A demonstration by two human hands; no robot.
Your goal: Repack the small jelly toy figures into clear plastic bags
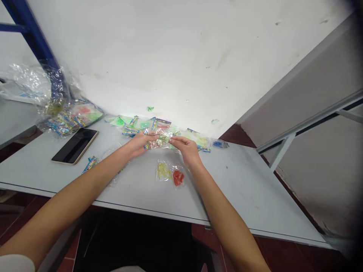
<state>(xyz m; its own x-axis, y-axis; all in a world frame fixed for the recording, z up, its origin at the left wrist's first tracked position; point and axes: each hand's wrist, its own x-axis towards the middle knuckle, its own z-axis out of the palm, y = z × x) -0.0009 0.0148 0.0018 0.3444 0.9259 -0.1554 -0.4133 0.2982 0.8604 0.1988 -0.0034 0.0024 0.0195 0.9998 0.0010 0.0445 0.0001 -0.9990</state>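
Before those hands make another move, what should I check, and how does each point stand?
1. Left hand holding the clear packet: ok.
2. Right hand gripping it firmly: cannot tell; its fingers are at the packet's edge.
3. Packet sealed: cannot tell; glare hides it.
4. Phone clear of both hands: ok.
5. Space behind the hands uncluttered: not ok; colourful packets lie along the wall.

Bright, even, diffuse light fills the wall [198,56] beyond the hands [187,149] and the table [241,181] beneath them, leaving shadows faint. Small glints fleck the clear packet [162,139] between the hands; heavier glare streaks the plastic bag [31,81] well to their left. Fine print looks soft. Far to their right, the picture's edge fades into blurred black; under the table it is dim.
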